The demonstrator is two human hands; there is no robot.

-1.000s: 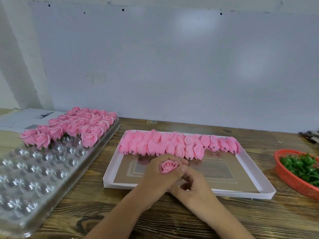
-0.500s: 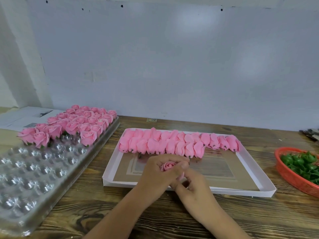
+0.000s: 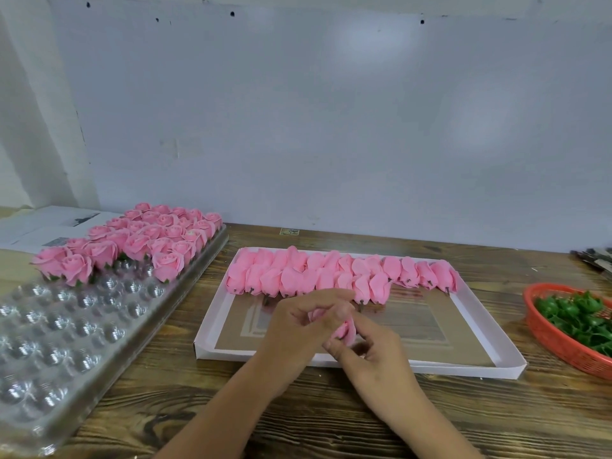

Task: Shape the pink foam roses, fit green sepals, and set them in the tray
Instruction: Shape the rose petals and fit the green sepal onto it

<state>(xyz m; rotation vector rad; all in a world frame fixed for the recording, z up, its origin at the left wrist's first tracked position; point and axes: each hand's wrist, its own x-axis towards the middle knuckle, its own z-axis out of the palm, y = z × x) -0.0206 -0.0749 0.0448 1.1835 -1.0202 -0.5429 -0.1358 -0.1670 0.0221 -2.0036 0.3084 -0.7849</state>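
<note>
A: Item one — hands?
B: Left hand (image 3: 298, 323) and right hand (image 3: 367, 351) both curl their fingers round one pink foam rose (image 3: 344, 327), held between them above the white shallow box (image 3: 496, 367).
A: Box contents?
B: Unshaped pink buds (image 3: 331, 276), two overlapping rows along the far edge.
A: Left of it?
B: Clear blister tray (image 3: 66, 332) — finished roses (image 3: 149, 240) fill its far end.
A: Right?
B: Red basket (image 3: 559, 346) holding green sepals (image 3: 576, 313), on the wooden table (image 3: 298, 422).
</note>
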